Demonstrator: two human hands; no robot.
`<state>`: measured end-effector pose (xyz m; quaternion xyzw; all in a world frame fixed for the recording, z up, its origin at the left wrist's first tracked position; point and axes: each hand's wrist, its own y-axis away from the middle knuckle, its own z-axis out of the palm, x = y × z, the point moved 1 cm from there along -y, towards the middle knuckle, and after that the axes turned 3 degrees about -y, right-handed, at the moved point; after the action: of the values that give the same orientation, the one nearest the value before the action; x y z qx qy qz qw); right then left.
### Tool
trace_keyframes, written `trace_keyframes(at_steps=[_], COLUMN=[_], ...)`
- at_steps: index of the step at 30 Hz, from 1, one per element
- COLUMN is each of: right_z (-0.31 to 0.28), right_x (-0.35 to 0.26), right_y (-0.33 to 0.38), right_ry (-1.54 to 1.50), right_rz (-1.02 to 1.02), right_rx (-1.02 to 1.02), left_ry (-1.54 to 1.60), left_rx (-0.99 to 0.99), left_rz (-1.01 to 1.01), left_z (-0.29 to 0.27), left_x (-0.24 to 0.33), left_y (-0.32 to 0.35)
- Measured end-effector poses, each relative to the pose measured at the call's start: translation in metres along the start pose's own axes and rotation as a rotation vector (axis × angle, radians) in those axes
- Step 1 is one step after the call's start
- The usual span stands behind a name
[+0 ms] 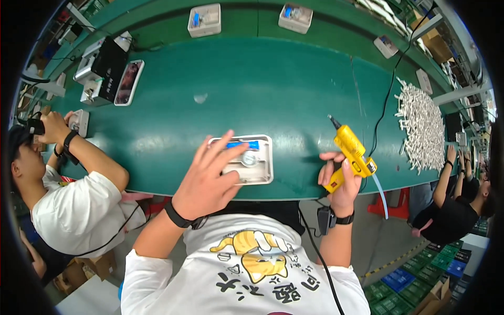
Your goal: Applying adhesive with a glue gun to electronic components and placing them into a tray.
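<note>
A yellow hot glue gun (350,149) is gripped by its handle in my right hand (344,185), its dark nozzle pointing up and left. A pale blue glue stick (380,195) hangs out of its back. My left hand (210,181) reaches over a small white plastic housing (270,168) near the table's front edge, fingers spread. Within the housing lie a blue cylindrical part (252,145) and a round whitish part (250,158). The hand covers the housing's left side, so whether its fingertips touch the parts I cannot tell.
The green table (294,84) carries a heap of small white parts (421,126) at right. A black machine (102,71) and a white-framed tray (129,83) stand back left. Similar housings (205,21) sit along the far shelf. A co-worker (79,194) sits left, others right. A black cable (386,105) runs behind the glue gun.
</note>
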<state>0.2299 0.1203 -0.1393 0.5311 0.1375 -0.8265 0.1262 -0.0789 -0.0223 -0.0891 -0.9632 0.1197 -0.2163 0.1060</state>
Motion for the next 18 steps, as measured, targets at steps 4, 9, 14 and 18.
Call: trace_keyframes(at_steps=[4, 9, 14, 18], right_z=[0.001, -0.004, -0.005, -0.003], right_x=[-0.001, 0.0, -0.001, -0.001], right_y=[-0.001, 0.002, 0.008, 0.008], right_ry=[0.008, 0.013, 0.027, 0.042], right_rz=[-0.029, -0.047, -0.057, -0.064], right_rx=[-0.013, 0.0, 0.003, 0.013], left_ry=[0.219, 0.26, 0.185, 0.173], left_rx=[0.024, 0.263, 0.24, 0.244], left_rz=[0.058, -0.169, -0.17, -0.096], left_z=[0.014, 0.018, 0.029, 0.033], left_x=[0.001, 0.006, 0.003, -0.004], left_y=[0.003, -0.001, 0.001, 0.001])
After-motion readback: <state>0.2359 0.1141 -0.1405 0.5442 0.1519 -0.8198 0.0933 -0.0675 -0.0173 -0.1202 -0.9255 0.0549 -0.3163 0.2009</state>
